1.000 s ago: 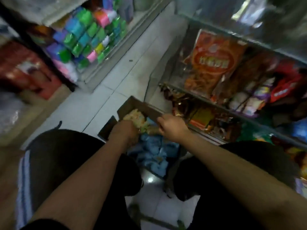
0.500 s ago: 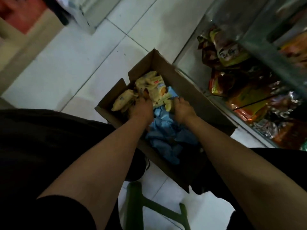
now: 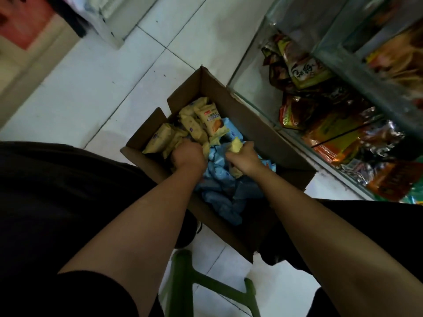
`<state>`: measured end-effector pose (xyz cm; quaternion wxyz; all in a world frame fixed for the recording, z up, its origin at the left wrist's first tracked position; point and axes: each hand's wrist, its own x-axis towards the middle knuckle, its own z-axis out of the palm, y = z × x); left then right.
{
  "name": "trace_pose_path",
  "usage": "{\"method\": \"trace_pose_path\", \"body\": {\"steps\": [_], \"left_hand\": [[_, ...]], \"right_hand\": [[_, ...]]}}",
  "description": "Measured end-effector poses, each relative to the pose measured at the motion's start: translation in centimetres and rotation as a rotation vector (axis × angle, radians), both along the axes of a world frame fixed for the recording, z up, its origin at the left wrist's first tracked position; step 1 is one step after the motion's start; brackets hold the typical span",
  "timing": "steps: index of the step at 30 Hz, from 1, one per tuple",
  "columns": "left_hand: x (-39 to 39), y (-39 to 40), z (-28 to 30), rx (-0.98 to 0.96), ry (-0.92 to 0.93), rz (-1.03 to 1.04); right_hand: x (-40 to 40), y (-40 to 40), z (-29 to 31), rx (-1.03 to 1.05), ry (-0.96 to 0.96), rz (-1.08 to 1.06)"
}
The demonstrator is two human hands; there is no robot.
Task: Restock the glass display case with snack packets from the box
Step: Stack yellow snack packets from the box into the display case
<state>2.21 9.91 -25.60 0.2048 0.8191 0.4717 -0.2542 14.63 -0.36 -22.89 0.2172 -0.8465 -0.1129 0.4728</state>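
Observation:
An open cardboard box (image 3: pixel 256 131) sits on the floor between my knees. Yellow snack packets (image 3: pixel 207 121) fill its far end and blue packets (image 3: pixel 219 177) its near end. My left hand (image 3: pixel 188 156) is down among the yellow packets, fingers closed around some of them. My right hand (image 3: pixel 243 157) grips a yellow packet (image 3: pixel 235 146) above the blue ones. The glass display case (image 3: pixel 357 72) stands to the right of the box, its lower shelf holding orange and brown snack bags (image 3: pixel 304 72).
White floor tiles (image 3: pixel 96 88) spread to the left of the box. A green plastic stool (image 3: pixel 201 287) is under me. Another shelf unit (image 3: pixel 112 17) stands at the top left. The case's glass edge (image 3: pixel 256 104) runs right beside the box.
My view has tilted down from the case to the box. Both hands stay in the box, and the right hand has closed on a yellow packet.

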Motion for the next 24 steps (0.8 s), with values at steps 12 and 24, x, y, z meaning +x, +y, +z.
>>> {"method": "trace_pose_path", "body": {"steps": [12,24], "left_hand": [[-0.5,-2.8,20.8,-1.083,-1.025,1.188],[1.7,-13.9,46.0,-1.367,-1.408,0.584]], "right_hand": [[-0.9,-1.7,20.1,0.521,0.052,-0.495],[-1.6,-15.5,45.5,0.879,-0.511,-0.367]]}}
